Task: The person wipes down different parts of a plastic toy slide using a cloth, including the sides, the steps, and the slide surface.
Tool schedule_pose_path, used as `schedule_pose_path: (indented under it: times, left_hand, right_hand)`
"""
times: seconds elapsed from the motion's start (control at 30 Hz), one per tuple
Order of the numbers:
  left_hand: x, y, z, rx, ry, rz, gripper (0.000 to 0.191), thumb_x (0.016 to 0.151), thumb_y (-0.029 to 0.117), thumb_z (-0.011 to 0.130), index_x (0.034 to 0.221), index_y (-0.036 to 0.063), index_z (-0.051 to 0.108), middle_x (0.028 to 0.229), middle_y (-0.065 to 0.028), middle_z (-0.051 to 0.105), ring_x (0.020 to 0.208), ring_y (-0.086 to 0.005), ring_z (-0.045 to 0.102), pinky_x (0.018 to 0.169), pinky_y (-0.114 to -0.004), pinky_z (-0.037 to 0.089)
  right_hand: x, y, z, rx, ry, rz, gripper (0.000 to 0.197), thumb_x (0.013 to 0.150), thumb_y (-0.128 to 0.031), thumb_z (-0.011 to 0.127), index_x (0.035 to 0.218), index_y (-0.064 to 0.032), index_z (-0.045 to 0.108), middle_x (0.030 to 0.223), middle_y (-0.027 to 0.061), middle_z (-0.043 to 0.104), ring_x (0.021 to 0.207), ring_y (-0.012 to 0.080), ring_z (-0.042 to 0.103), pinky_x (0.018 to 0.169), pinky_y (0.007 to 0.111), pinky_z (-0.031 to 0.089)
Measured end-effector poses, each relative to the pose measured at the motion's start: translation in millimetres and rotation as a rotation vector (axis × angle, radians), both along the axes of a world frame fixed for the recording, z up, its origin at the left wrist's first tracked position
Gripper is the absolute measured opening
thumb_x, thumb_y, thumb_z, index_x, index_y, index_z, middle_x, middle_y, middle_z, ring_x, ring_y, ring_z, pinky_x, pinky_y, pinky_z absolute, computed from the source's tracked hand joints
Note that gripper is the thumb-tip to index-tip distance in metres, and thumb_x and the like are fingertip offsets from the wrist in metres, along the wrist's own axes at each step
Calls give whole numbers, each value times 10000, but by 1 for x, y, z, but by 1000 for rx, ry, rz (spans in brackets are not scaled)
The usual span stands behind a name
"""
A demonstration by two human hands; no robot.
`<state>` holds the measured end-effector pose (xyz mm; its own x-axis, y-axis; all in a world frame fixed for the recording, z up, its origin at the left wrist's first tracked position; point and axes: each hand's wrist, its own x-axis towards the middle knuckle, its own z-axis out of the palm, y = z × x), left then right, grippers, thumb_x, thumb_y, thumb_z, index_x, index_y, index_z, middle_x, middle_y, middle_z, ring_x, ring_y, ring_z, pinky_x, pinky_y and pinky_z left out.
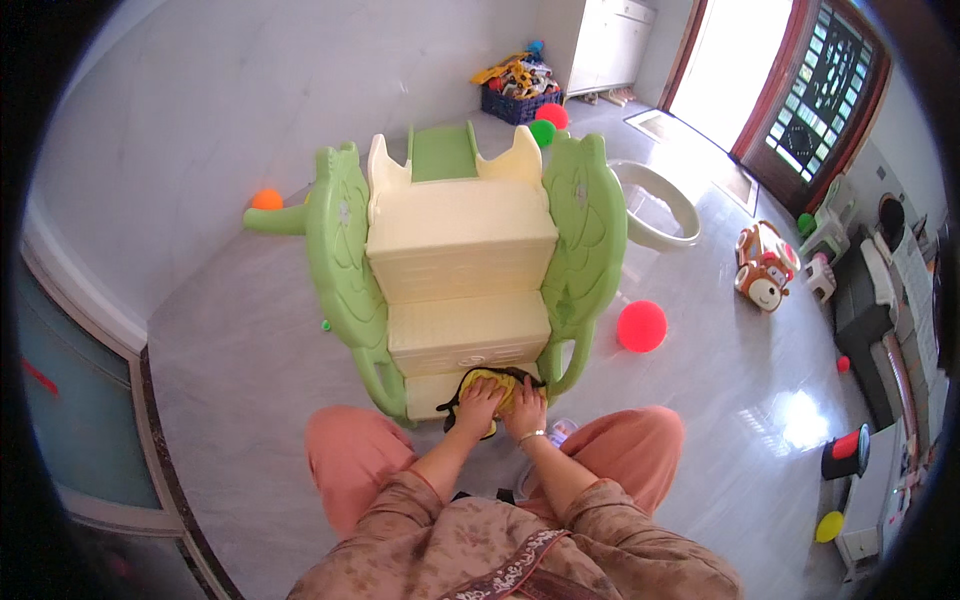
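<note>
A yellow cloth with a black border (491,375) lies bunched on the bottom step (426,396) of a cream-and-green plastic children's slide (461,214). My left hand (478,409) is on the middle of the cloth, fingers bent over it. Close beside it, my right hand (527,414), with a bracelet at the wrist, holds the cloth's right part near the green side panel (586,232). Part of the cloth hangs over the step's front edge. Both palms are hidden from above.
A red ball (641,326) lies right of the slide, with an oval plastic ring (675,202) behind it. Farther right stand a bear-faced ride-on toy (766,266) and a grey sofa (862,330). A toy-filled blue crate (517,105) sits by the wall. A glazed door (82,390) is at left.
</note>
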<state>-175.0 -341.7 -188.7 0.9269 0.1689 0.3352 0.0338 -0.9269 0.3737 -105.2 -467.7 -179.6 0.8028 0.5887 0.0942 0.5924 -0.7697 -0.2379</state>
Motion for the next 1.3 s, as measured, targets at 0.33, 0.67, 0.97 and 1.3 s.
schedule_pose_path:
  times: [0.33, 0.67, 0.97, 1.3]
  left_hand:
    - [-1, -11, 13, -534, 311, 132, 326, 798, 84, 528, 1112, 48, 609, 999, -227, 632, 926, -385, 602, 829, -446, 469]
    - [-19, -22, 169, -893, 6, -36, 388, 871, 118, 535, 1250, 37, 530, 1015, -195, 643, 913, -306, 626, 815, -375, 489]
    - [-106, 94, 303, -214, -852, 361, 449, 735, 77, 706, 1135, 28, 507, 1090, -154, 528, 980, -290, 520, 864, -385, 419]
    - [-81, 145, 218, -770, -606, 473, 564, 790, 127, 720, 1259, 0, 435, 1147, -137, 600, 1026, -228, 583, 887, -357, 462]
  right_hand:
    - [15, -5, -4, 265, 84, 56, 174, 748, -138, 636, 906, -66, 634, 1073, 136, 592, 958, 379, 552, 841, 427, 467]
    - [20, 20, 107, 1253, 922, -238, 394, 888, -343, 633, 1094, -12, 578, 936, 78, 632, 808, 163, 597, 704, 301, 493]
    - [60, -81, 291, 1125, 214, -67, 309, 809, -145, 700, 1042, -15, 543, 926, 68, 599, 833, 146, 572, 760, 282, 490]
    - [118, -51, 258, 347, 329, 138, 465, 774, -293, 715, 1118, 1, 611, 985, 208, 662, 949, 305, 636, 810, 394, 489]
